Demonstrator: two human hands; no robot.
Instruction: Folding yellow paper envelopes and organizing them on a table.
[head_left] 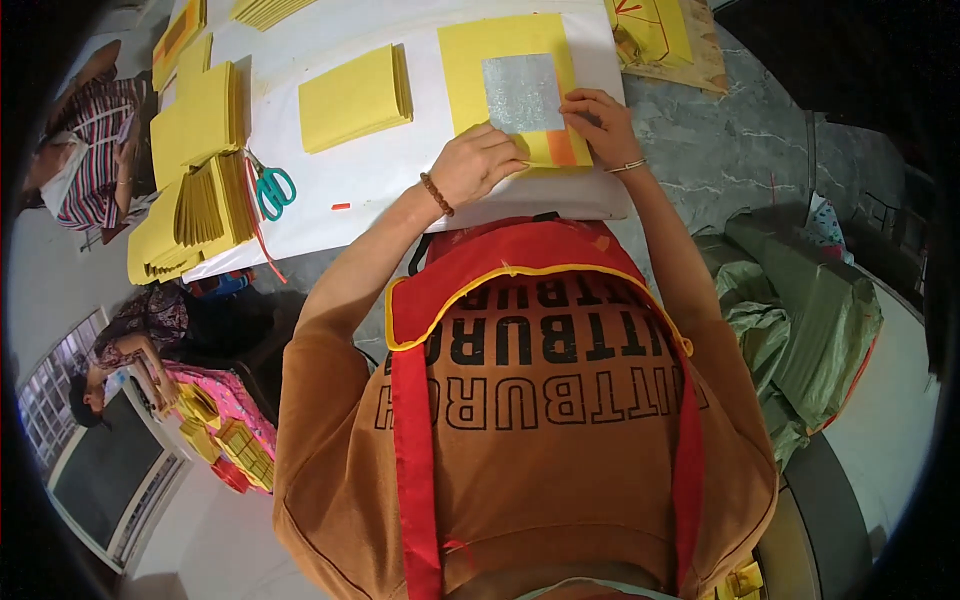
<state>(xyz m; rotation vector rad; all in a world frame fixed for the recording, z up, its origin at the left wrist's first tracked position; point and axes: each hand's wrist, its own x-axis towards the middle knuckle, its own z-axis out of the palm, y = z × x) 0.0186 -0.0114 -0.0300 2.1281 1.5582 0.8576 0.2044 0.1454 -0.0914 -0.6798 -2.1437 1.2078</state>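
A yellow paper sheet (461, 58) lies near the table's right end, bearing a silver foil square (519, 92) and an orange strip (561, 148). At its near edge, my left hand (477, 165) has its fingers curled and closed on the paper. My right hand (600, 124) is closed at the sheet's right edge, thumb and bent fingers beside the foil square. Its fingertips partly cover that edge.
A yellow paper stack (350, 98) rests on the white-covered table (300, 195). Green-handled scissors (272, 190) lie by folded yellow bundles (195, 125) at the left. Green wrapped packs (800, 300) stand on the right. Two people (95, 150) work off to the left.
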